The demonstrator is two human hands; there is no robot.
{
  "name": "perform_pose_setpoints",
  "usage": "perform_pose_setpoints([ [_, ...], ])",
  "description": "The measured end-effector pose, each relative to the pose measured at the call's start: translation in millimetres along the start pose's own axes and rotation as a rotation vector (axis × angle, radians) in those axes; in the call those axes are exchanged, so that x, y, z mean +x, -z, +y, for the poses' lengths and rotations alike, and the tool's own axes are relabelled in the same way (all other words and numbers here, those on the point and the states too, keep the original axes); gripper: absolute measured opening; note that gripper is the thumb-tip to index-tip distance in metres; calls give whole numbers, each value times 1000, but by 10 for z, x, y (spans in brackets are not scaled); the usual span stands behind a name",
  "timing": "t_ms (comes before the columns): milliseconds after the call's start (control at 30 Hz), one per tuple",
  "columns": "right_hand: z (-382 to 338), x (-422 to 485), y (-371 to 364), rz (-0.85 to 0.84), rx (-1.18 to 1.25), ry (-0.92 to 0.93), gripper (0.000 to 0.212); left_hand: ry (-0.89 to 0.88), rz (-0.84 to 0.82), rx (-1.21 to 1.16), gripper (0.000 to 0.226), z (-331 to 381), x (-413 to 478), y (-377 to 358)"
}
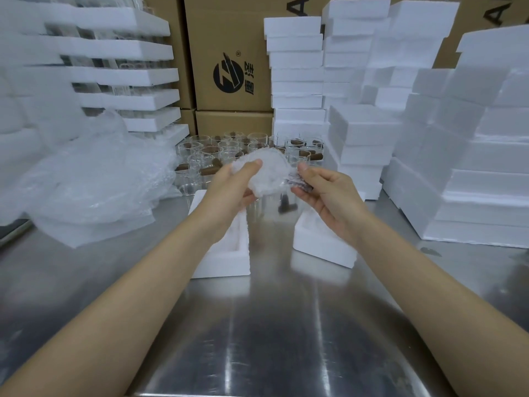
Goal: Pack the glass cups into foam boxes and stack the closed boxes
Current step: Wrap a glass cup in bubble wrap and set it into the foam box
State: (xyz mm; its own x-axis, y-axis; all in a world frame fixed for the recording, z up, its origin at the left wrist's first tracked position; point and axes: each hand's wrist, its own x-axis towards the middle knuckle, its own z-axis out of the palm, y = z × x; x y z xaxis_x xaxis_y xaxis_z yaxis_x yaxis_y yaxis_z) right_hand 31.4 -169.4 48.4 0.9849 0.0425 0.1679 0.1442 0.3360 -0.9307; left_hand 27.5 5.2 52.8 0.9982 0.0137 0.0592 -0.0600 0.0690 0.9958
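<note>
Both hands are raised over the steel surface [272, 325]; the left hand [229, 193] has its grip pinched on one edge of a small sheet of bubble wrap [264, 173], thumb on top and fingers curled beneath; the right hand [323, 196] pinches the other edge, where something dark shows through the wrap, though it is too blurred to say what it is. Just below the hands a clear cup [274, 207] with a brown handle seems to stand between two open foam box halves, one on the left [226, 262] and one on the right [320, 247]; both look unfilled, as far as the arms let me see.

Behind them a crowd of unpacked glass cups [229, 150] waits on the surface; tall stacks of white foam boxes [297, 81] fill the right side, and whether all of these are packed cannot be told; a loose heap of bubble wrap [94, 173] lies on the left, with cardboard cartons [229, 38] at the back.

I judge the job well under way but far from finished; this cup is at the wrapping stage, with boxing, closing and stacking to come, and many cups left.
</note>
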Motion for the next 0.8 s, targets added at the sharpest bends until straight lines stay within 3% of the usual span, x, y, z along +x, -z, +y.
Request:
perform_pose_setpoints([
  [67, 6, -12, -15, -44, -28, 7, 25, -48, -3, 52, 10, -27, 8, 1],
  [200, 12, -57, -118, -117, -133, 53, 16, -163, 97, 260, 29, -23, -23, 31],
  [300, 26, -113, -198, -154, -291, 175, 13, -71, 200, 221, 27, 34, -7, 41],
  [400, 34, -151, -235, -118, -472, 281, 15, -9, 156, 95, 28, 109, -26, 63],
  [467, 20, -139, -224, -72, -413, 294, 17, -63, -3, 109, 25, 148, -34, 144],
  [533, -22, -94, -176, -28, -229, 263, 13, -77, -125, 217, 52, 196, -21, 296],
  [567, -56, -65, -139, -11, -117, 228, 11, -97, -85, 339, 65, 227, -9, 369],
  [633, -121, -9, -43, 13, 60, 136, 8, -177, 170, 739, 72, 217, 94, 563],
  [700, -161, 31, 45, 24, 150, 44, 9, -42, 335, 1117, 74, 201, 165, 756],
  [733, -168, 45, 79, 31, 185, 4, 9, 118, 274, 1159, 71, 188, 178, 823],
  [800, -166, 66, 131, 54, 247, -64, 10, 412, 49, 945, 48, 191, 173, 888],
])
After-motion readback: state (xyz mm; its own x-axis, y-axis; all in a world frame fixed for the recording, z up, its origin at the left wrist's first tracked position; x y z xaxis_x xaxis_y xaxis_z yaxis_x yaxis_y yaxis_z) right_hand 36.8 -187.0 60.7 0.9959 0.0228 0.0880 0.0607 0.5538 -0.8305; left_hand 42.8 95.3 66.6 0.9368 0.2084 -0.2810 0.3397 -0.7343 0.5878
